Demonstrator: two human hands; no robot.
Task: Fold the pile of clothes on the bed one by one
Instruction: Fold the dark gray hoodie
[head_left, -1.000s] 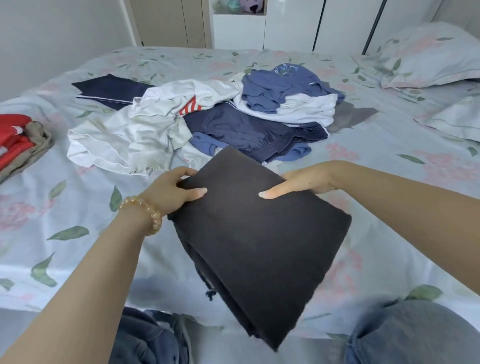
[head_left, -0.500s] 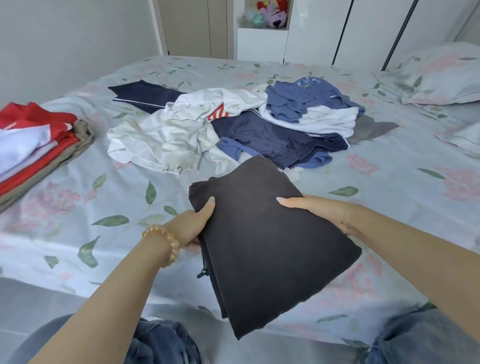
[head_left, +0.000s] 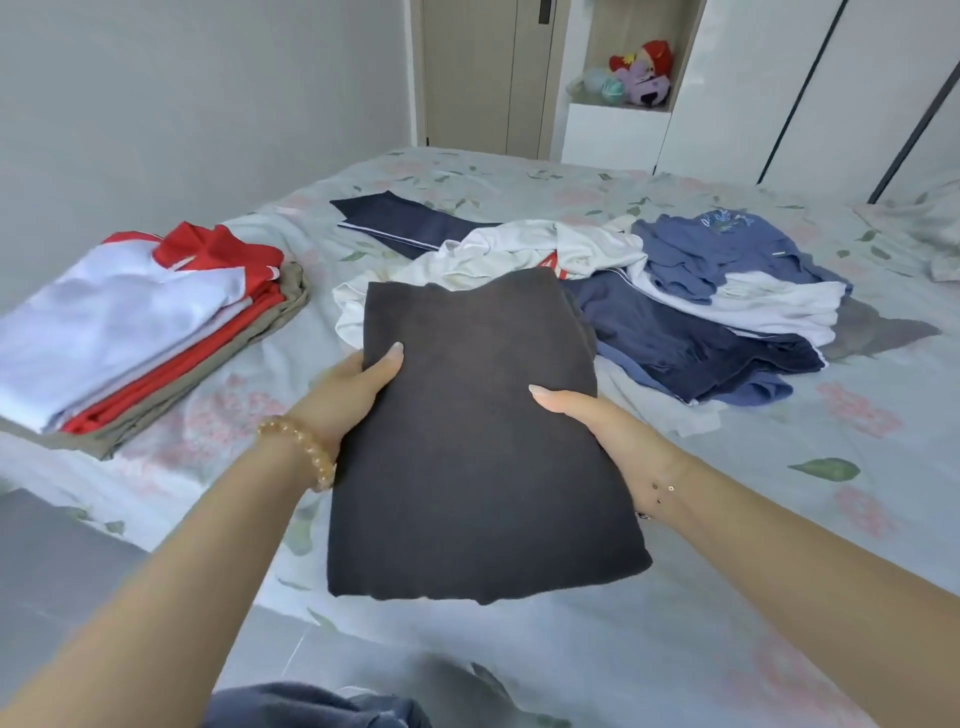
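Both hands hold a folded dark cloth (head_left: 478, 441).
Left hand (head_left: 353, 389) and right hand (head_left: 597, 421) pinch its sides, thumbs on top, fingers apparently underneath, above the bed (head_left: 779, 571) near its front edge.

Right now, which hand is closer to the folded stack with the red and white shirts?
Left. The left hand grips the dark folded garment on the edge facing the folded stack; the right hand grips the garment's opposite edge, farther from the stack.
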